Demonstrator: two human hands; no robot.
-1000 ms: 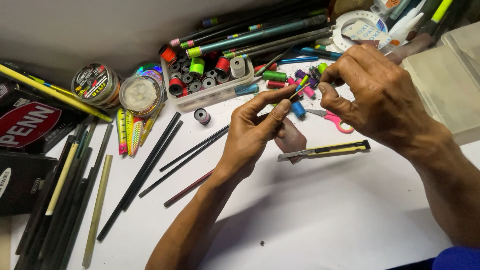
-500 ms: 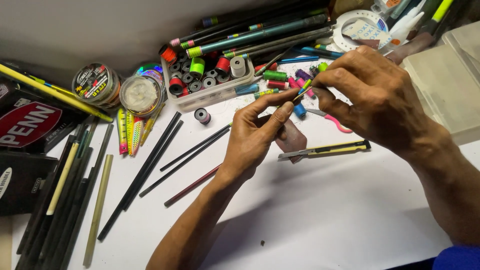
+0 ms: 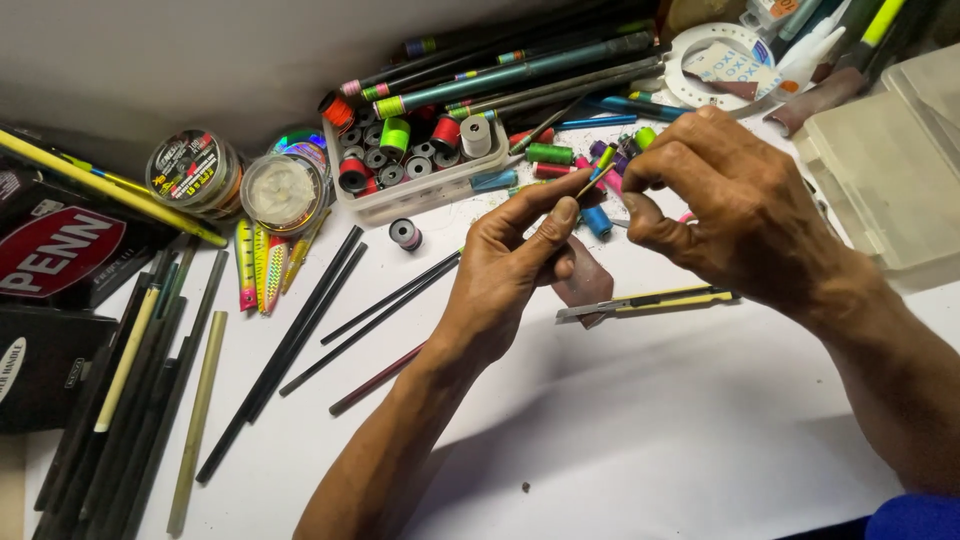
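My left hand (image 3: 525,260) pinches a thin dark rod with a yellow-green tip (image 3: 600,168) between thumb and forefinger, above the white table (image 3: 640,430). My right hand (image 3: 735,205) hovers at the rod's tip, fingers curled around it; what the fingertips grip is hidden. A yellow and black utility knife (image 3: 650,301) lies on the table just below both hands. Small coloured thread spools (image 3: 548,155) lie scattered behind my hands.
A clear tray of thread spools (image 3: 420,165) stands at the back. Line spools (image 3: 195,172) and colourful lures (image 3: 262,262) lie at left, beside dark rod blanks (image 3: 300,330) and black boxes (image 3: 55,250). A translucent plastic case (image 3: 890,160) sits at right. Long rods (image 3: 520,70) lie along the wall.
Both hands have stayed at the rod's tip, with only small finger shifts. The left thumb has moved slightly along the rod.
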